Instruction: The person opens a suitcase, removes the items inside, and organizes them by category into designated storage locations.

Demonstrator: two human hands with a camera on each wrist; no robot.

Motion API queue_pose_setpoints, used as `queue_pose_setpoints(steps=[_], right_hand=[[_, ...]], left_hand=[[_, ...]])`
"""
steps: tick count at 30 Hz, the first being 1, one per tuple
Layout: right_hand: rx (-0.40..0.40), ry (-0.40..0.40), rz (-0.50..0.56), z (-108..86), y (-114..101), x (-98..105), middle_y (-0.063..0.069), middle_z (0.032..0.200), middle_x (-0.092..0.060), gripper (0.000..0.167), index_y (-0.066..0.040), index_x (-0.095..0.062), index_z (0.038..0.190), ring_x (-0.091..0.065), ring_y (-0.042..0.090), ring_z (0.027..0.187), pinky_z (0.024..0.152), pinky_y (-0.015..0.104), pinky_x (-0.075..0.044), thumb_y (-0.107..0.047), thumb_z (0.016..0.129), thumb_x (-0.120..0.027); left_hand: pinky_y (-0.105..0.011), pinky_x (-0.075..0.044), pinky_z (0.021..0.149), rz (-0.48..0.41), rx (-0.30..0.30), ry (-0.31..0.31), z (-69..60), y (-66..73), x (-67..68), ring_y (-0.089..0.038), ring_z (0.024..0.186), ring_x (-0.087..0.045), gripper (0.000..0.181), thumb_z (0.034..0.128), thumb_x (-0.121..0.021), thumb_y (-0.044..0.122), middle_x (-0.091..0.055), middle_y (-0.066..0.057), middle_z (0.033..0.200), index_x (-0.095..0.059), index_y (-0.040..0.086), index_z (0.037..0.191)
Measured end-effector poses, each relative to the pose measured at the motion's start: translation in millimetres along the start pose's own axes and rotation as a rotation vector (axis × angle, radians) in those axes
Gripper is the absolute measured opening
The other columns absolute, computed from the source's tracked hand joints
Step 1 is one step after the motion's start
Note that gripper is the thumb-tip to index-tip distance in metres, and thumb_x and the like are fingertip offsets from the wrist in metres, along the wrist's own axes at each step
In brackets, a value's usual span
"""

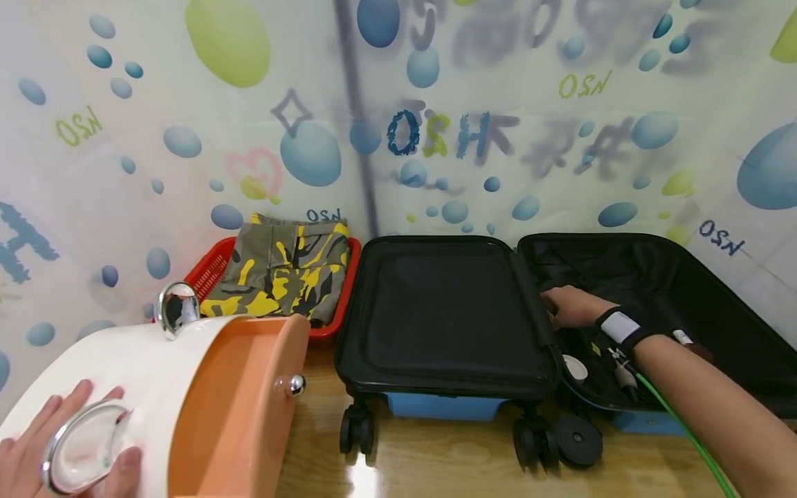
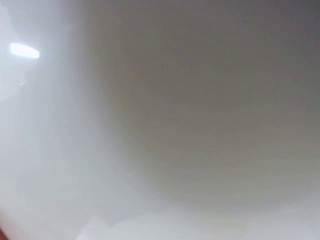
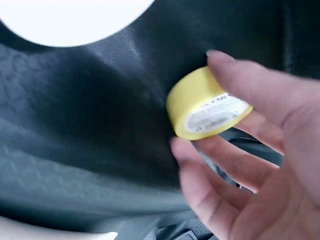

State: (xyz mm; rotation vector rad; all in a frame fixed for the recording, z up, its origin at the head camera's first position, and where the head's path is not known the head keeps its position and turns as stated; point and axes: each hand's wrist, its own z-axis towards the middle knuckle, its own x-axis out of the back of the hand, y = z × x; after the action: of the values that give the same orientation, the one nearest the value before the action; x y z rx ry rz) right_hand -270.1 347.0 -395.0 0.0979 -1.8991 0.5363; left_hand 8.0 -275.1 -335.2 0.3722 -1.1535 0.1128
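Note:
My right hand reaches into the right half of an open black-lined suitcase, beside the hinge. In the right wrist view its thumb and fingers pinch a small yellow roll of tape with a white label, above the dark lining. At the lower left, my left hand rests on a rounded white cabinet-like piece, fingers spread around a chrome-rimmed round fitting. Only a blurred pale surface shows in the left wrist view.
An orange drawer with a chrome knob stands out from the white piece. Behind it, a red basket holds folded camouflage clothing. The suitcase's left half lies flat. A white round item and cables lie near my right forearm.

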Motion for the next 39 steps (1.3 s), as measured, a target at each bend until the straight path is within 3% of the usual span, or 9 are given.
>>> queue_pose_setpoints(steps=[6, 13, 16, 22, 26, 31, 33, 35, 39], right_hand=[[0.011, 0.07, -0.018, -5.9, -4.8, 9.1, 0.007, 0.089, -0.064, 0.042, -0.001, -0.065, 0.118, -0.057, 0.018, 0.074, 0.063, 0.034, -0.045, -0.021, 0.084, -0.077], [0.025, 0.227, -0.2, -10.2, -32.3, 45.0, 0.023, 0.111, -0.065, 0.052, 0.007, -0.059, 0.128, -0.063, 0.033, 0.094, 0.076, 0.048, -0.054, -0.016, 0.084, -0.077], [0.068, 0.287, -0.253, -11.0, -56.1, 62.9, 0.025, 0.114, -0.062, 0.053, 0.005, -0.059, 0.129, -0.062, 0.035, 0.095, 0.075, 0.048, -0.054, -0.016, 0.084, -0.077], [0.22, 0.327, -0.174, -9.3, -126.6, 82.3, 0.018, 0.123, -0.061, 0.053, -0.002, -0.053, 0.135, -0.062, 0.027, 0.098, 0.077, 0.042, -0.053, -0.02, 0.09, -0.073], [0.363, 0.366, -0.089, -3.5, -183.4, 81.3, 0.011, 0.124, -0.062, 0.053, -0.008, -0.05, 0.133, -0.065, 0.023, 0.098, 0.08, 0.038, -0.055, -0.026, 0.09, -0.074], [0.571, 0.447, -0.033, -3.4, -260.9, 75.1, 0.001, 0.115, -0.064, 0.051, -0.013, -0.056, 0.131, -0.062, 0.014, 0.091, 0.079, 0.03, -0.052, -0.033, 0.088, -0.075], [0.666, 0.474, -0.022, -4.8, -291.5, 71.1, -0.001, 0.114, -0.065, 0.051, -0.013, -0.058, 0.131, -0.059, 0.012, 0.088, 0.077, 0.027, -0.05, -0.035, 0.088, -0.075], [0.748, 0.482, -0.014, -6.4, -320.1, 66.1, -0.002, 0.118, -0.065, 0.051, -0.014, -0.059, 0.131, -0.057, 0.009, 0.09, 0.078, 0.025, -0.05, -0.038, 0.088, -0.074], [0.85, 0.435, -0.013, -11.2, -369.2, 56.0, -0.004, 0.128, -0.064, 0.051, -0.019, -0.06, 0.132, -0.059, 0.007, 0.101, 0.083, 0.02, -0.049, -0.043, 0.089, -0.072]], left_hand=[[-0.054, 0.016, 0.122, 0.029, -0.008, -0.03, 4.6, -5.3, -4.5, -0.037, 0.154, 0.003, 0.087, 0.0881, -0.055, 0.062, -0.005, -0.016, 0.167, -0.04, 0.002, 0.148], [-0.054, 0.018, 0.122, 0.041, 0.004, -0.054, 2.7, -5.0, -3.4, -0.038, 0.154, 0.005, 0.088, 0.0886, -0.054, 0.064, -0.002, -0.016, 0.167, -0.037, 0.004, 0.15], [-0.053, 0.016, 0.123, 0.022, 0.012, -0.025, 0.2, -1.4, -1.4, -0.036, 0.155, 0.004, 0.086, 0.0896, -0.053, 0.063, -0.003, -0.013, 0.168, -0.037, 0.004, 0.15], [-0.052, 0.014, 0.124, -0.046, -0.023, 0.056, -0.8, 2.1, -0.7, -0.033, 0.155, -0.001, 0.081, 0.0893, -0.058, 0.056, -0.009, -0.013, 0.167, -0.043, 0.001, 0.146], [-0.052, 0.015, 0.124, -0.024, -0.019, 0.034, 1.9, -1.3, -0.9, -0.034, 0.155, 0.0, 0.082, 0.0889, -0.057, 0.058, -0.008, -0.012, 0.168, -0.042, 0.002, 0.147], [-0.052, 0.012, 0.125, -0.097, -0.058, 0.093, 2.8, -0.1, -0.4, -0.033, 0.155, -0.007, 0.073, 0.088, -0.062, 0.049, -0.018, -0.012, 0.166, -0.049, 0.002, 0.143], [-0.053, 0.012, 0.124, -0.095, -0.058, 0.09, 2.6, -0.5, -1.5, -0.033, 0.155, -0.007, 0.073, 0.0879, -0.062, 0.049, -0.018, -0.012, 0.166, -0.049, 0.002, 0.143], [-0.054, 0.015, 0.123, -0.042, -0.036, 0.045, 2.0, -1.5, -2.2, -0.035, 0.155, -0.003, 0.079, 0.0884, -0.06, 0.054, -0.012, -0.014, 0.167, -0.045, 0.002, 0.145], [-0.055, 0.015, 0.123, -0.01, -0.009, 0.019, 0.2, -0.1, -2.1, -0.036, 0.155, -0.001, 0.081, 0.0894, -0.057, 0.057, -0.01, -0.014, 0.167, -0.042, 0.003, 0.147]])
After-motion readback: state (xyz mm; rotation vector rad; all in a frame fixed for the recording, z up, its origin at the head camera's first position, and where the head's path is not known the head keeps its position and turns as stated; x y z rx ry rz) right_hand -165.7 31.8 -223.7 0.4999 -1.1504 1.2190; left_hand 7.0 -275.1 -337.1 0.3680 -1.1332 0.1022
